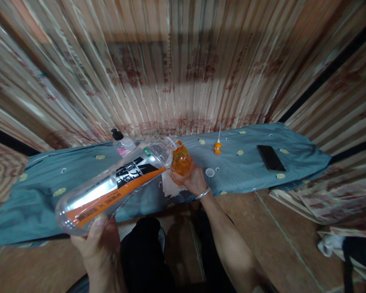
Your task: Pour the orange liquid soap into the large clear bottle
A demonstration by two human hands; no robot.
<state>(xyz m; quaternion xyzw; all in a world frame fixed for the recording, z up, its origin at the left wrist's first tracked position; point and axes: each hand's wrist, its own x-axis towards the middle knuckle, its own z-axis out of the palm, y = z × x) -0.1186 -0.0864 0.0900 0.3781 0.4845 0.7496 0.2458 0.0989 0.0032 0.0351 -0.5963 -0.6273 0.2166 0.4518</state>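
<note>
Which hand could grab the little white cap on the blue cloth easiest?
Probably the right hand: the white cap lies just beside it on the blue cloth, though it holds the orange container. The left hand is far back, holding the big bottle.

Could not read the blurred bottle label (131,179). Pump bottle (122,144) half hidden behind it. Left hand (99,248) cut off by bottom edge; dark bundle (358,248) cropped at right.

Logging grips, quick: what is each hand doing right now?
Left hand: closed on the base of a tilted clear plastic bottle with an orange label.
Right hand: closed around a small orange container.
</note>
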